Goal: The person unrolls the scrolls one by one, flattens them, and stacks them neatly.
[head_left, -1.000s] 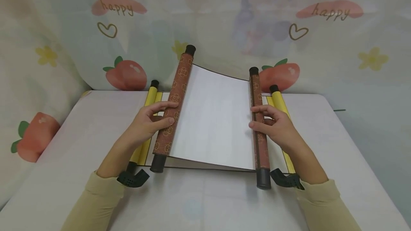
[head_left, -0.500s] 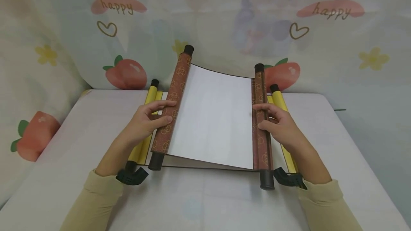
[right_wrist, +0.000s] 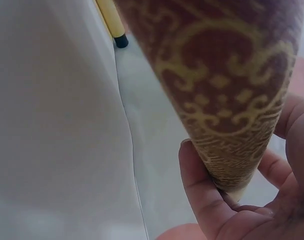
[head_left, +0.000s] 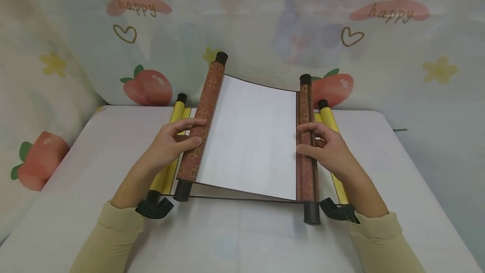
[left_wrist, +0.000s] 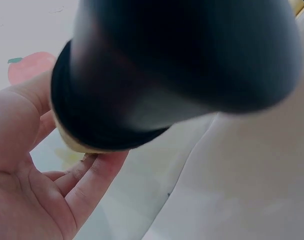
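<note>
A scroll with a blank white sheet (head_left: 250,138) is partly unrolled between two reddish-brown, gold-patterned rolls. My left hand (head_left: 172,140) grips the thicker left roll (head_left: 202,123), thumb in front and fingers behind. The right roll (head_left: 308,155) is held in my right hand (head_left: 326,146), thumb and fingers on either side of it. Black knobs cap both rolls; in the left wrist view one black knob (left_wrist: 182,60) covers much of my hand. Gold pattern fills the top of the right wrist view. The left roll leans to the right at its top and stands higher than the right one.
Beneath lies a second scroll with yellow rolls, one on the left (head_left: 176,115) and one on the right (head_left: 329,119), its middle mostly hidden. A white-covered table (head_left: 235,243) holds both. Behind rises a printed cloth (head_left: 257,33) with peaches and hearts.
The right roll has turned and shifted slightly right, showing a brown strip beside the white sheet. My right thumb has moved on it. The left roll has drifted slightly left.
</note>
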Demonstrator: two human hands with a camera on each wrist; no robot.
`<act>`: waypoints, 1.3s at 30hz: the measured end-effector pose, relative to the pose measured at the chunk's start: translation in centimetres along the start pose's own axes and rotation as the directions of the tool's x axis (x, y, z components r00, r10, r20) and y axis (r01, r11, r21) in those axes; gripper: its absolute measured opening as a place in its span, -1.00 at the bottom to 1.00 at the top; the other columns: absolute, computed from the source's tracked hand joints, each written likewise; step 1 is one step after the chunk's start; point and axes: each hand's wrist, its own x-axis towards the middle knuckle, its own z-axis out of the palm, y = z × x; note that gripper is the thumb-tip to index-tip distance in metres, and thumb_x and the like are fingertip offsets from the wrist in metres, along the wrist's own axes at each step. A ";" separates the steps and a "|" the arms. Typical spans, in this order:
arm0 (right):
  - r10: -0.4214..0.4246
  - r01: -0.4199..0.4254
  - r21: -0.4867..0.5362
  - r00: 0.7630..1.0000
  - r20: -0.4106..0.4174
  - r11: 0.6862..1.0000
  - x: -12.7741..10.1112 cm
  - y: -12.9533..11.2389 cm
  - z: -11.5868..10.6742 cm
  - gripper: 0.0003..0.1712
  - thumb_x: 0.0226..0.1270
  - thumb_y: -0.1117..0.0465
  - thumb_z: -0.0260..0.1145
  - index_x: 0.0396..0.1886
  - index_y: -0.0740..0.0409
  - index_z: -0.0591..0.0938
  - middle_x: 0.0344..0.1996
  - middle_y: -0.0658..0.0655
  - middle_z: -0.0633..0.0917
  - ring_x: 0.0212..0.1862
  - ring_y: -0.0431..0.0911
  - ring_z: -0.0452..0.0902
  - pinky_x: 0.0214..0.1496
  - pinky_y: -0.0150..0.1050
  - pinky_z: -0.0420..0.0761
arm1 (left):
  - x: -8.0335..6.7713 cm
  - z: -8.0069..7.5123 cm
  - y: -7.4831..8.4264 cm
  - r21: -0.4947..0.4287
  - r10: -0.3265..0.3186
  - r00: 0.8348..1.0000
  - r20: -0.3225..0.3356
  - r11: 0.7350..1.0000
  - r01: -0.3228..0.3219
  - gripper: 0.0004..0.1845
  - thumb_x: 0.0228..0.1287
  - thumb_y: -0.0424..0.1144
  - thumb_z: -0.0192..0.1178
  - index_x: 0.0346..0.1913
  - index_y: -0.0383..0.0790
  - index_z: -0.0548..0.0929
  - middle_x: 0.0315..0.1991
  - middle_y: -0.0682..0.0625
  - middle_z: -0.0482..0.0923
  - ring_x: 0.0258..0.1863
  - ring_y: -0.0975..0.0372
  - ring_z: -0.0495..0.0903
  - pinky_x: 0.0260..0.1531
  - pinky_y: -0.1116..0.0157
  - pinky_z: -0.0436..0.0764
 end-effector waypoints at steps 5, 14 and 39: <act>-0.005 0.005 -0.017 1.000 -0.008 1.000 0.2 -0.1 -0.2 -0.49 0.37 0.30 0.28 0.30 0.10 0.44 0.15 0.22 0.45 -0.13 0.02 0.42 -0.25 -0.29 0.57 | 0.0 -0.2 0.1 -0.004 0.004 1.000 0.002 1.000 -0.004 -0.54 0.37 -0.28 0.27 0.31 -0.08 0.53 0.30 -0.04 0.42 0.02 0.02 0.66 -0.15 0.27 0.69; 0.013 -0.013 -0.021 1.000 -0.008 1.000 0.1 -0.3 -0.9 -0.47 0.38 0.34 0.19 0.33 0.04 0.44 0.29 0.24 0.35 -0.03 0.07 0.42 -0.21 -0.28 0.57 | 0.2 -0.4 -0.3 -0.006 0.019 1.000 0.003 1.000 -0.019 -0.53 0.37 -0.29 0.27 0.32 -0.11 0.52 0.30 -0.05 0.41 0.01 0.06 0.65 -0.13 0.30 0.68; 0.013 -0.010 -0.039 0.998 0.069 0.999 -0.4 0.0 -1.9 -0.48 0.40 0.23 0.32 0.30 0.11 0.42 0.22 0.19 0.45 -0.13 -0.04 0.55 -0.21 -0.29 0.61 | 0.2 -0.4 -0.6 0.027 0.031 1.000 0.008 0.999 -0.031 -0.53 0.38 -0.28 0.26 0.33 -0.08 0.52 0.30 -0.01 0.43 0.10 0.07 0.55 -0.10 0.30 0.65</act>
